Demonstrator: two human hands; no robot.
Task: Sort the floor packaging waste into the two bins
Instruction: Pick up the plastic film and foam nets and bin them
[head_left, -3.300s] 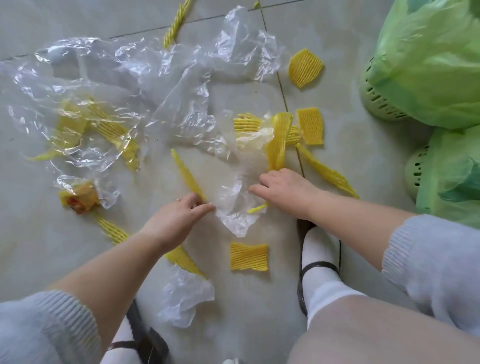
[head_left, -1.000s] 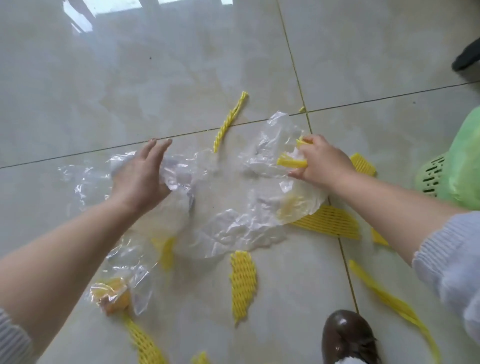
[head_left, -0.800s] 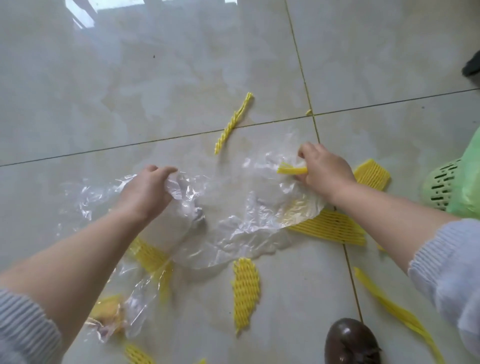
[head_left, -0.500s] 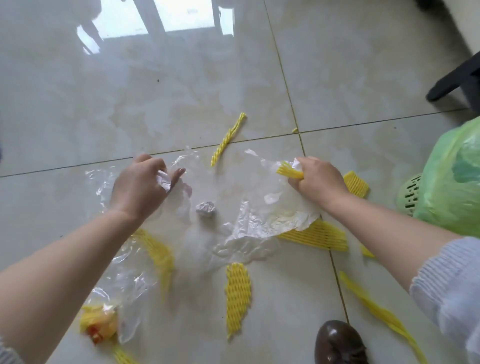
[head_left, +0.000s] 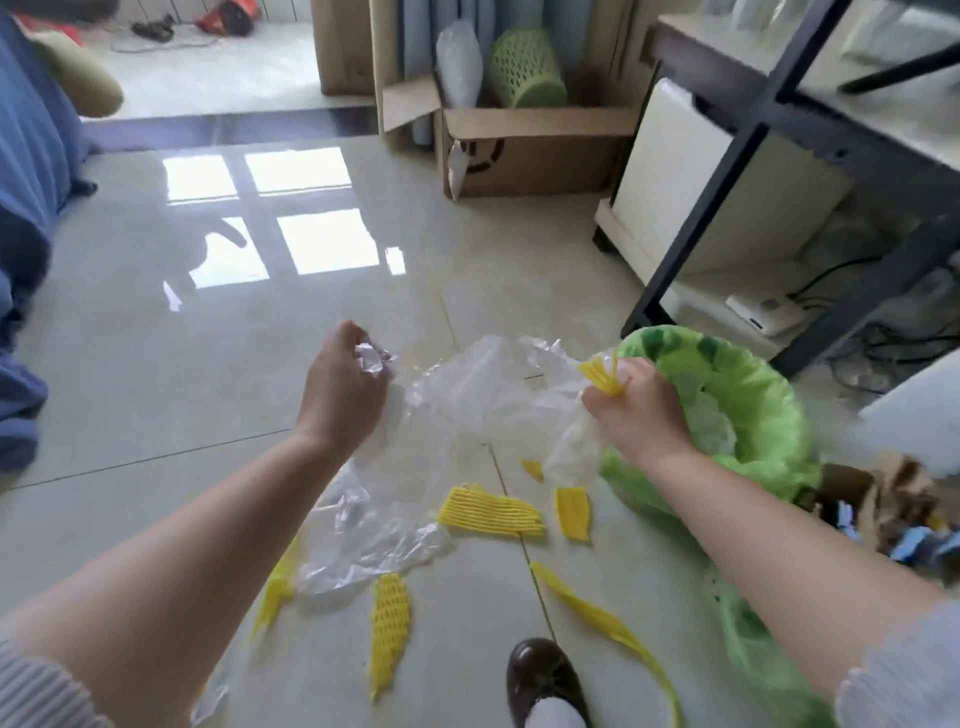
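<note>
Left grip clenched on crumpled clear plastic film; right grip clenched on film plus yellow foam net strip, beside green-lined bin. Film lower edge trails on floor.

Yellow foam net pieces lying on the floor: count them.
6: a wide piece, a small square, a scrap by the plastic sheet, a mesh sleeve, a long strip, one at the sheet's left edge. More may hide underneath.

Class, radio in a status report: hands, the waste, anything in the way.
Left hand shut on plastic film. Right hand grips film and yellow foam net beside green bin. Nothing blocking.
</note>
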